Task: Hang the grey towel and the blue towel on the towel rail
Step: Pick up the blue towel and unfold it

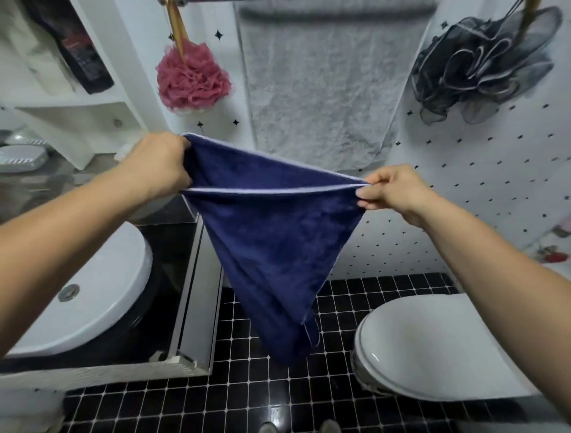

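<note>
Blue towel [272,235]: held in the air at mid frame, in front of the wall and below the grey towel, touching neither wall nor rail. It was folded, its pale-edged top hem pulled fairly taut between the two hands. The rest hung down to a point above the black-tiled floor [278,386].

Left hand [157,167]: grip closed in a fist round the bunched left end of the hem.
Right hand [392,191]: grip a narrow pinch, thumb and fingertips on the right corner.

Grey towel [318,92]: draped flat against the wall at top centre, its fold at the top of the frame. The towel rail [204,1] showed only as a sliver at the top edge. I could not tell how much free bar was left beside the grey towel.

Progress, as judged: about half. Grey towel appeared hung. Blue towel was in hand, spread for hanging and not yet on the rail. Left to do: raise it, drape it over the bar and release it.

Count:
- towels, 2 (1 blue, 1 grey)
- hands, 2, both on the blue towel
- bath puffs, 2: pink bath puff [193,80] left of the grey towel, dark bath puff [485,68] to its right, both hanging
- basin [92,287], 1, lower left
- toilet [432,346], 1, lid down, lower right
</note>
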Tool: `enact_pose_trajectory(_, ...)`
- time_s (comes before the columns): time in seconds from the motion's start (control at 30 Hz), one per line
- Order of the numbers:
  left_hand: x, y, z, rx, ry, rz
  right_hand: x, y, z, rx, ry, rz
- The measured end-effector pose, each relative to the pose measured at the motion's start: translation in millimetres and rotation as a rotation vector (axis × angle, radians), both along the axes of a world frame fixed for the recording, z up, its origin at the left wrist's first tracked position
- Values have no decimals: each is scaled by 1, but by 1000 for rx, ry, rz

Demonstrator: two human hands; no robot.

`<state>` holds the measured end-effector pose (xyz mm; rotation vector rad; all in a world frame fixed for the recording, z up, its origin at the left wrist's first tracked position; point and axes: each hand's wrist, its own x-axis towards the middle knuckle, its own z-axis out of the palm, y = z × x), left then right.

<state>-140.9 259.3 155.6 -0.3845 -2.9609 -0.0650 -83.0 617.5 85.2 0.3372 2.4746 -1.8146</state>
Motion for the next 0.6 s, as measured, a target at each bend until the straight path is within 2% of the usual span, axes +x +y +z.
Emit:
enact_pose_trajectory(0.03,4,5,-1,23,-3,-23,0,4,2,-11,7,6)
enact_pose_trajectory(0.17,26,15,-6,31,-12,-119,26,11,-6,193,-163,468)
enact_pose_trajectory(0.2,31,15,-9,24,-24,-140,27,15,-8,231,-142,444)
enact_pose_trajectory(0.3,38,18,-14,19,-30,-153,26,25,-6,175,-29,122)
enact_pose_trajectory(0.33,37,19,-13,30,-22,-138,27,23,-4,172,-36,147)
enact_pose_trajectory(0.43,32,20,-9,103,15,-88,36,4,-1,164,-129,441)
enact_pose_trajectory(0.47,29,19,-7,123,29,-71,35,1,0,160,-97,404)
enact_pose_trajectory(0.53,24,13,-3,128,49,-53,27,5,2,94,-11,168)
enact_pose_trajectory(0.6,19,5,1,110,44,-40,22,13,6,38,26,29)
